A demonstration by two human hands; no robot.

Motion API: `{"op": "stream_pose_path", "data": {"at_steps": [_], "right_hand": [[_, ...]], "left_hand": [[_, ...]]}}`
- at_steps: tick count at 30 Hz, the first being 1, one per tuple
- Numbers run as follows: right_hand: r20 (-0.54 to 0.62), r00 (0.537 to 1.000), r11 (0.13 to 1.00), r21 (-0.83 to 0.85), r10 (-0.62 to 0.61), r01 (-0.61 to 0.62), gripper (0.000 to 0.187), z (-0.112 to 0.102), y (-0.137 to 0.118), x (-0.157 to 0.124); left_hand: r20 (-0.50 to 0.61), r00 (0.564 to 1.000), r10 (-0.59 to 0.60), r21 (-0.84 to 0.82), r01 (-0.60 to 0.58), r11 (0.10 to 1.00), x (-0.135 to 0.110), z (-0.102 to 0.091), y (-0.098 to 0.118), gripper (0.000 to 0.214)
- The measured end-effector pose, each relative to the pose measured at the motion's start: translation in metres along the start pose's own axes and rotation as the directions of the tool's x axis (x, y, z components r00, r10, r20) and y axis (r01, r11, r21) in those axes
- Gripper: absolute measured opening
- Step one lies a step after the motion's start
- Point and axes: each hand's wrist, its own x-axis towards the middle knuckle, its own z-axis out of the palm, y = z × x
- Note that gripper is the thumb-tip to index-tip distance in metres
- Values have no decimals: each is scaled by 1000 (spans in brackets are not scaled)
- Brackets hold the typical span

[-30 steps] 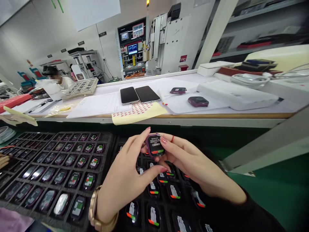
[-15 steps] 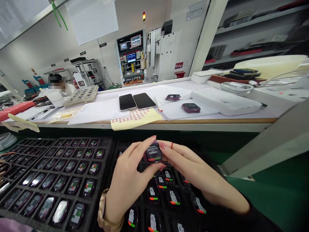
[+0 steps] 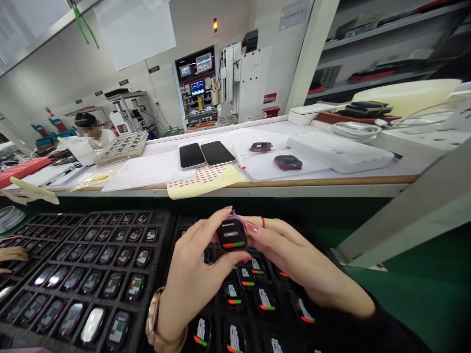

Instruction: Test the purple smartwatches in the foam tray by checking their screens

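A strapless smartwatch (image 3: pixel 231 234) is held up over the foam tray, its lit screen facing me with a red and green bar at the bottom. My left hand (image 3: pixel 200 274) pinches it between thumb and index finger at its left and lower edges. My right hand (image 3: pixel 290 257) is closed at its right edge, thumb beside the screen and the other fingers partly hidden behind. Below my hands, a black tray (image 3: pixel 217 338) holds rows of similar watches (image 3: pixel 265 298) with lit screens.
Another foam tray (image 3: pixel 142 314) of watches lies to the left, where another person's hand (image 3: pixel 13 257) reaches in. On the shelf ahead are two phones (image 3: pixel 217 153), a dotted yellow sheet (image 3: pixel 206 182), loose watches (image 3: pixel 288 162) and a white box (image 3: pixel 342 151). A metal post (image 3: pixel 401 220) slants at the right.
My right thumb has shifted off the screen towards the watch's right edge. The text on the screen has become shorter. At the left, the other person's hand has come further into view.
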Motion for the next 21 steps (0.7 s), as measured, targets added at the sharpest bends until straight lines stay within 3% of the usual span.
{"op": "stream_pose_path", "data": {"at_steps": [3, 8, 15, 18, 21], "right_hand": [[29, 1000, 1000, 3, 6, -7, 36, 4, -1, 2], [-25, 999, 999, -6, -44, 44, 40, 10, 5, 6], [107, 990, 993, -59, -94, 101, 44, 3, 2, -2], [228, 951, 960, -137, -208, 242, 33, 2, -6, -4], [324, 859, 853, -216, -396, 475, 37, 6, -12, -9]], "left_hand": [[-25, 999, 29, 10, -28, 1000, 0, 3, 0, 57], [-31, 998, 53, 21, -52, 998, 0, 7, -1, 53], [-35, 999, 15, -117, -19, 993, -1, -4, 3, 60], [-1, 999, 32, -247, -31, 969, -3, -12, 6, 64], [27, 983, 182, -372, -159, 915, -3, -20, 9, 62]]}}
